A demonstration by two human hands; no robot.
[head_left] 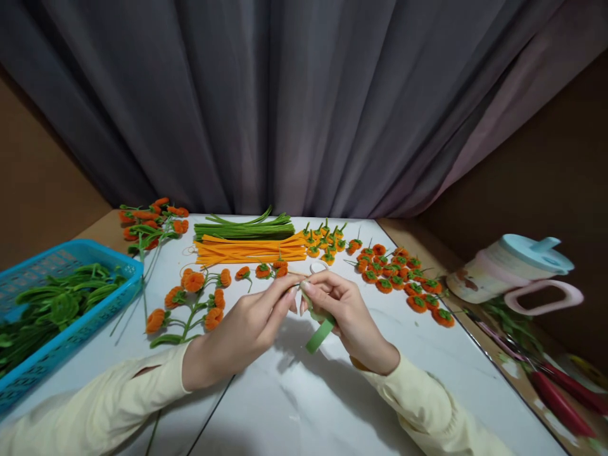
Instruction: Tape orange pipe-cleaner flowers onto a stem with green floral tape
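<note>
My left hand (259, 320) pinches a thin dark wire, whose short visible length runs between the fingertips of both hands. Close beside it, my right hand (344, 310) is closed on a roll of green tape (320, 335) that hangs below the fingers. The strip's end meets the wire at the right thumb and fingertips; how far it is wrapped is hidden. Just left of my left hand lies a stem of orange fuzzy flowers (194, 282) with green leaves. Beyond the fingertips are a few single orange flower heads (263, 271) and a pale ring-shaped roll (318, 267).
Green (244, 229) and orange pipe cleaners (249, 251) lie in bundles at the back. Several orange flower heads (392, 269) spread to the right. A blue basket (137, 269) of green leaves stands left. A tumbler (498, 269) and red-handled pliers (558, 399) are at right.
</note>
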